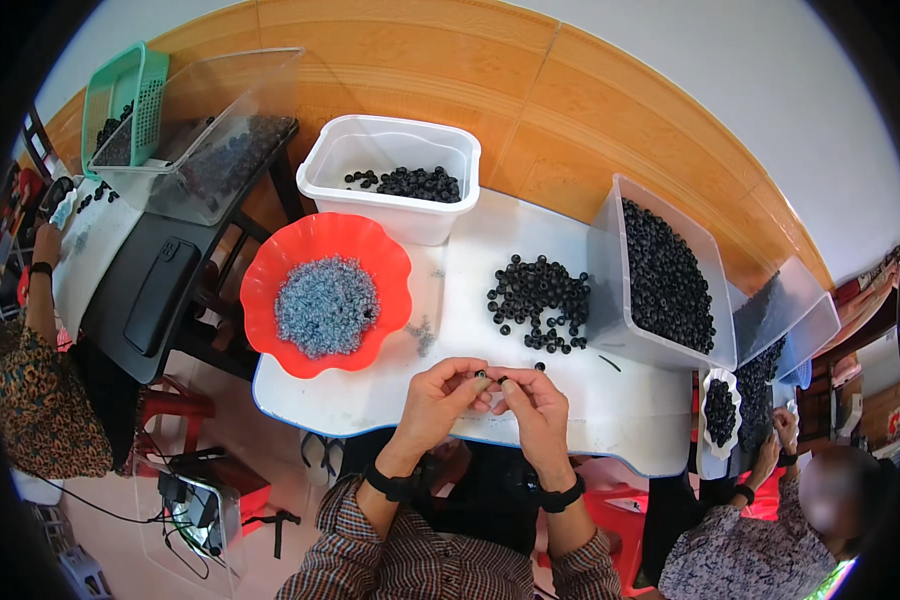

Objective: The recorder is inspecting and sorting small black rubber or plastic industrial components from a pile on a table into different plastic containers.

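At the table's near edge, my left hand (pixel 437 402) pinches a small black round piece (pixel 481 374) with a pale centre between thumb and fingertips. Close beside it, my right hand (pixel 536 412) has thumb and fingers closed on another small dark piece (pixel 502 380), mostly covered by the fingertips. Just beyond my hands lies a loose pile of black round pieces (pixel 538 292), several with a hole in the middle. To the left, a red scalloped bowl (pixel 395 262) holds many tiny translucent bluish pieces (pixel 327 305).
Behind the bowl stands a white tub (pixel 390 208) with black pieces inside. A clear bin (pixel 610 290) full of them is at the right. Co-workers sit on both sides, one reaching to a white dish (pixel 709 435). A phone (pixel 162 290) lies on a black table at left.
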`<state>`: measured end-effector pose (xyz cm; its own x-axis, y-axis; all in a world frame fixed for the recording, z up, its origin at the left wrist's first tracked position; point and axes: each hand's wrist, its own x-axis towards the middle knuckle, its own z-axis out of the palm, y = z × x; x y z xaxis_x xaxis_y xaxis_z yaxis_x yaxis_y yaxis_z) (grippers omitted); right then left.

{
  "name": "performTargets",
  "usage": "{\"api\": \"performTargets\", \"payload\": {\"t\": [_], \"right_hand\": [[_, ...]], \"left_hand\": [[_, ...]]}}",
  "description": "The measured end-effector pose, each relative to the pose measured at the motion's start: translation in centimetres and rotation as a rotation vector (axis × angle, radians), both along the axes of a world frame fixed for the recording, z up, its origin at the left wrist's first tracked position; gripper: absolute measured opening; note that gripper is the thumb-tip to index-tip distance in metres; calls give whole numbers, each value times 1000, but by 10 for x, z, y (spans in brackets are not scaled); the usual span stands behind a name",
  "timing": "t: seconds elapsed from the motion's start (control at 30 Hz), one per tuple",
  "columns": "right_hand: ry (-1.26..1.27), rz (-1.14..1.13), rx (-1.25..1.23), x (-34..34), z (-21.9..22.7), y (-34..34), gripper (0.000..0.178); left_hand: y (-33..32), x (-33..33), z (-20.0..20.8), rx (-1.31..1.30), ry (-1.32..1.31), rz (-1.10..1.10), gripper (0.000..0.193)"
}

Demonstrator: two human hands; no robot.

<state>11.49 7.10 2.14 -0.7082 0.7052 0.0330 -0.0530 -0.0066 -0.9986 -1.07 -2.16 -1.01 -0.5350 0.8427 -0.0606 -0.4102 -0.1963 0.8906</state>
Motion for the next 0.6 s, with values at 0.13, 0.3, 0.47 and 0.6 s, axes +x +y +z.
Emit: {"api": "performTargets", "payload": {"t": [0.13,0.3,0.47,0.6], "right_hand": [[25,-5,-50,2,6,-4,20],[44,-9,-87,6,5,-6,20],[31,-13,-43,7,10,-9,19],[52,5,-64,8,10,-10,18]], "left_hand": [[-7,1,-1,41,-103,-35,25],[-7,9,-3,100,-175,-30,25],[-7,11,2,103,-201,-25,23],[-8,10,1,125,-286,-29,23]]}}
